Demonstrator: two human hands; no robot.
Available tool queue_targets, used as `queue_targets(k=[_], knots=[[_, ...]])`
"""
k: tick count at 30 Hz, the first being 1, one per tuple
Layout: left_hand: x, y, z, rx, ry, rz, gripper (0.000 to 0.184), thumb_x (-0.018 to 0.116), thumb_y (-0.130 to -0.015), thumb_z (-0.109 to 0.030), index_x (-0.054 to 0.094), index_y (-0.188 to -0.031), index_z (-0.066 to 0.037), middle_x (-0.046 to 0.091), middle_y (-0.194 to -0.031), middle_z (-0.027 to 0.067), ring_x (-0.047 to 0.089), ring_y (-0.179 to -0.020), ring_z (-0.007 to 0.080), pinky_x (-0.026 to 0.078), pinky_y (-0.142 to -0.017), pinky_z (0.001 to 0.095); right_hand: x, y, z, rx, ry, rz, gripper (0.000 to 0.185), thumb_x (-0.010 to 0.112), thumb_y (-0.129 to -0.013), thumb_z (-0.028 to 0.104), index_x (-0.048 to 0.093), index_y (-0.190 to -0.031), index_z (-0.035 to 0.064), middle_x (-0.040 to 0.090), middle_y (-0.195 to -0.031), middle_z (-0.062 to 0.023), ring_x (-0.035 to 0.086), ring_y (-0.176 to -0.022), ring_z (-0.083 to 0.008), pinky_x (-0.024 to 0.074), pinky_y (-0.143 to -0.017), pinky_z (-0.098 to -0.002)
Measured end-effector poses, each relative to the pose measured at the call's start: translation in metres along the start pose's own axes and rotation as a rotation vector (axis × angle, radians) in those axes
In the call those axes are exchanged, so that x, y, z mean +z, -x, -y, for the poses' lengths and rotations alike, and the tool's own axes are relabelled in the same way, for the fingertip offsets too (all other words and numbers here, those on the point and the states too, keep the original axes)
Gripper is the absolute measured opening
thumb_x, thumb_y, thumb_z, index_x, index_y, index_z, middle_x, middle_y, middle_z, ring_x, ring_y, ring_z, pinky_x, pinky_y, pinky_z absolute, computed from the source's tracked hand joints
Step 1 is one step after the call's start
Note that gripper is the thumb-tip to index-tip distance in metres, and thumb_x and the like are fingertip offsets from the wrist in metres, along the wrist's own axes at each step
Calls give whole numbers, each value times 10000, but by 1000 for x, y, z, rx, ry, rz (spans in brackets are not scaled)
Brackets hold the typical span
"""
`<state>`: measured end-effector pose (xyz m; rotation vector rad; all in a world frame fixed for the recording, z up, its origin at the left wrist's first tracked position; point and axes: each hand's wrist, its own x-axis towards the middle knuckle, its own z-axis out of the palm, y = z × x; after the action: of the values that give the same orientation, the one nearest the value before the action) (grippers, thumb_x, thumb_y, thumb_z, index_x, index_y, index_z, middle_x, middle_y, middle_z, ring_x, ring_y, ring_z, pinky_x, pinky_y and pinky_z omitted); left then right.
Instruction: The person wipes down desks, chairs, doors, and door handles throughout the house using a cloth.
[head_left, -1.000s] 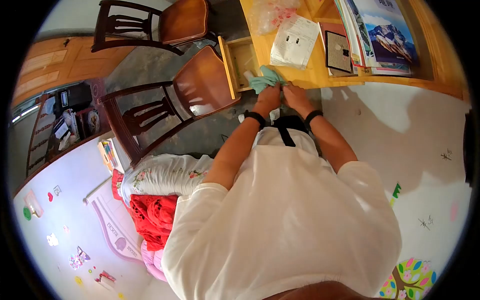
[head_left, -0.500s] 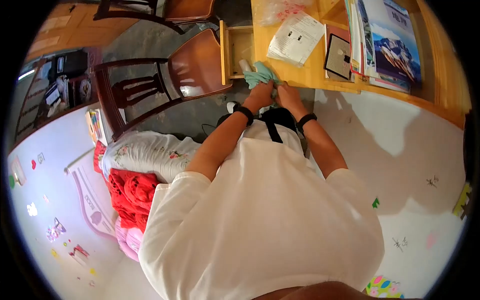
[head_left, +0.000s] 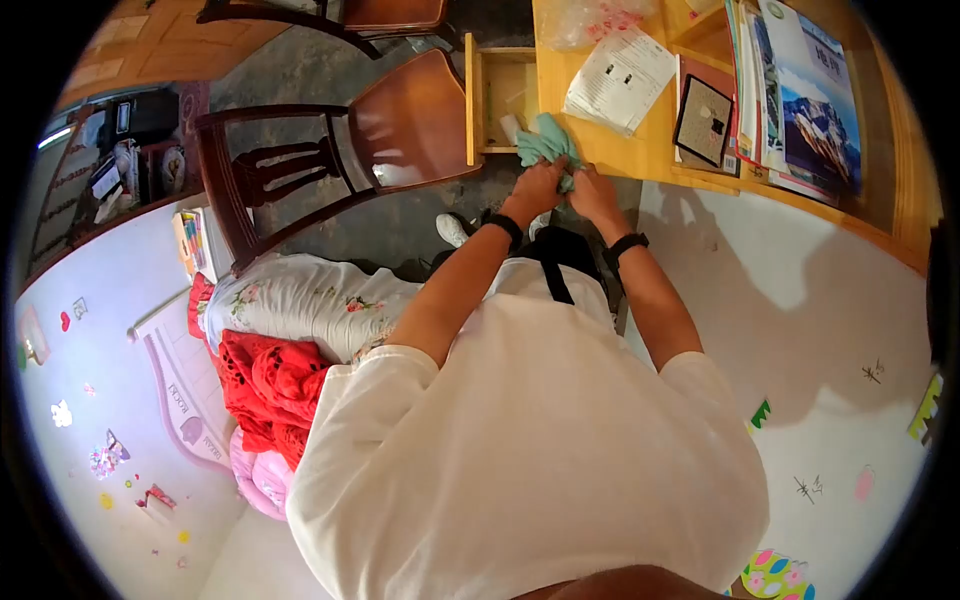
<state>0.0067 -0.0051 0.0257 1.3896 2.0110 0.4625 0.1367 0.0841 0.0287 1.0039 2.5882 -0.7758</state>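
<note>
1. The green cloth [head_left: 545,143] is bunched into loose folds. Its long axis slants from the upper left, by the drawer [head_left: 473,100], to the lower right, between the hands; the folds fan out at the upper end and narrow toward the fingers.
2. The left forearm reaches up and slightly right across the view, ending in the left hand [head_left: 538,185], knuckles up, with the fingers curled closed on the lower folds.
3. The right forearm angles up and left to the right hand [head_left: 594,192], also back upward, its fingers bent and closed on the cloth's right side. The exact grip of the fingertips is too small to tell.
4. The hands are close together, each with a dark band at the wrist. The cloth lies mostly beyond them, with a small part showing between them.
5. The cloth is at the near corner of the wooden surface [head_left: 555,90], beside the open drawer, where a small pale object [head_left: 510,128] shows near its upper left side.
6. Farther along the surface are a printed sheet [head_left: 620,80], a clear plastic bag [head_left: 590,22], a dark-edged notebook [head_left: 703,120] and upright books [head_left: 820,110]. A wooden chair [head_left: 420,120] stands left of the drawer.
</note>
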Motion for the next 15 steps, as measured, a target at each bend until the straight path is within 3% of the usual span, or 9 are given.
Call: queue_targets(k=[3, 6, 10, 11, 13, 15], knots=[[-12, -9, 20, 54, 42, 9, 581, 712, -716, -148, 554, -1268, -60, 640, -969, 241, 622, -944, 412, 526, -809, 484, -16, -6, 22, 110, -11, 48, 381, 693, -781, 244, 647, -1100, 41, 574, -1180, -231, 625, -988, -410, 520, -801, -503], [-22, -24, 41, 126, 43, -10, 395, 700, -720, -104, 624, -1102, -40, 655, -930, 222, 629, -903, 389, 519, -755, 494, -20, -25, 43, 196, 60, 69, 469, 692, -779, 252, 614, -1199, 61, 569, -1205, -225, 607, -1035, -409, 515, -828, -488], [-19, 7, 82, 48, 53, -12, 364, 687, -739, -110, 618, -1088, -31, 660, -943, 222, 624, -905, 407, 514, -759, 493, -11, -28, 85, 257, -55, 176, 594, 671, -781, 245, 545, -1340, 91, 563, -1257, -230, 567, -1116, -416, 496, -889, -475], [-15, 23, 100, 73, 124, -10, 363, 681, -749, -131, 617, -1092, -28, 653, -970, 239, 615, -928, 422, 509, -777, 496, -7, -25, 98, 251, -28, 168, 594, 671, -781, 245, 545, -1340, 91, 563, -1257, -230, 567, -1116, -416, 496, -889, -475], [-30, 67, 124, 76, 318, 38, 409, 681, -777, -209, 598, -1135, -28, 639, -1033, 254, 601, -990, 429, 499, -822, 485, 19, -9, 117, 242, -186, 357, 632, 646, -785, 206, 496, -1385, 76, 568, -1275, -240, 560, -1133, -416, 474, -929, -470], [-59, 113, 148, 54, 448, 76, 458, 686, -794, -265, 580, -1174, -31, 632, -1070, 252, 596, -1029, 421, 495, -848, 471, 60, -2, 125, 137, -232, 307, 624, 656, -790, 199, 497, -1377, 58, 561, -1291, -240, 551, -1157, -405, 461, -953, -454]])
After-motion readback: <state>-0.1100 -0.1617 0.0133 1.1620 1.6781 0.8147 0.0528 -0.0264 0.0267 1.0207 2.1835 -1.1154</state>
